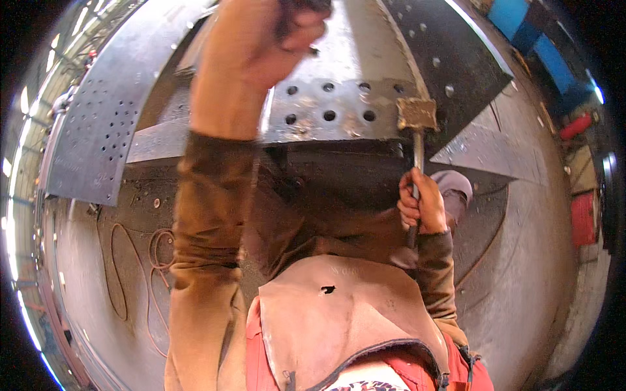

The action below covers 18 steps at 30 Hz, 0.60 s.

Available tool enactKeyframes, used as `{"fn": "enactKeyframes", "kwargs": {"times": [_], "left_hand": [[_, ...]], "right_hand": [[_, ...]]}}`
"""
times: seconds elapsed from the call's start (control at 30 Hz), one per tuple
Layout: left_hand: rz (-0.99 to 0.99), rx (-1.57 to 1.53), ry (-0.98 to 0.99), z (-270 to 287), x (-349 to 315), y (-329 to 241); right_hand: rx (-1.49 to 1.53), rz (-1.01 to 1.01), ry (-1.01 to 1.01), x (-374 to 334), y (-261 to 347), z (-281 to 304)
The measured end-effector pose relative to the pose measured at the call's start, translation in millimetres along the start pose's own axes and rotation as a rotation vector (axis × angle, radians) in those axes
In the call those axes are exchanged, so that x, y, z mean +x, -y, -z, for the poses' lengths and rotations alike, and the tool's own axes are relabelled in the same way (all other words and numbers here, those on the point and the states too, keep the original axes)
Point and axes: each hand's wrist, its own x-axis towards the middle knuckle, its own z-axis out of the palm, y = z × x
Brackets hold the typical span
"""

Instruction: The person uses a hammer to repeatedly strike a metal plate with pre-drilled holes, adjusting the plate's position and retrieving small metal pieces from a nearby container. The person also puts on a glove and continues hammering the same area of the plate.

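My right hand [425, 201] is closed round the metal shaft of a hammer [416, 115]. The hammer's blocky, worn head rests over the right front part of a steel plate [332, 131], close to its row of holes. My left hand [264, 52] is raised at the top, in front of the beam, and blurred by motion. Its fingers are curled round something dark [305, 5] that the upper edge cuts off, so its kind is hidden. Two rows of round bolt holes run across the plate below and right of that hand.
A drilled steel plate [88, 140] slants at the left, and a dark plate [453, 72] at the right. Hoses or cables [124, 260] loop over the floor. A tan leather apron [352, 306] covers my lap. Blue panels [548, 55] stand far right.
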Motion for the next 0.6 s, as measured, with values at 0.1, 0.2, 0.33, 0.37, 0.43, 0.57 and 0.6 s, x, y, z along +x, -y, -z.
{"fn": "enactKeyframes", "kwargs": {"times": [0.1, 0.2, 0.33, 0.37, 0.43, 0.57, 0.6], "left_hand": [[0.333, -0.576, 0.010, -16, 17, 78], [-0.138, 0.210, 0.086, 4, 35, 136], [0.139, 0.872, 0.168, 27, 56, 159], [0.095, 0.306, 0.087, 35, 57, 180], [0.222, 0.391, -0.005, 34, 61, 177], [0.228, 0.592, 0.033, 41, 61, 179], [0.202, 0.662, 0.055, 41, 61, 179]], "right_hand": [[0.040, -0.054, 0.001, 0, 1, 1], [0.054, -0.070, 0.039, -2, 2, 6], [0.048, -0.073, 0.043, 1, 2, 9], [0.045, -0.089, 0.027, 1, 2, 10], [0.043, -0.080, 0.018, 1, 3, 8], [0.034, -0.095, -0.012, -3, 5, 6], [0.026, -0.086, -0.021, -5, 6, 5]]}}
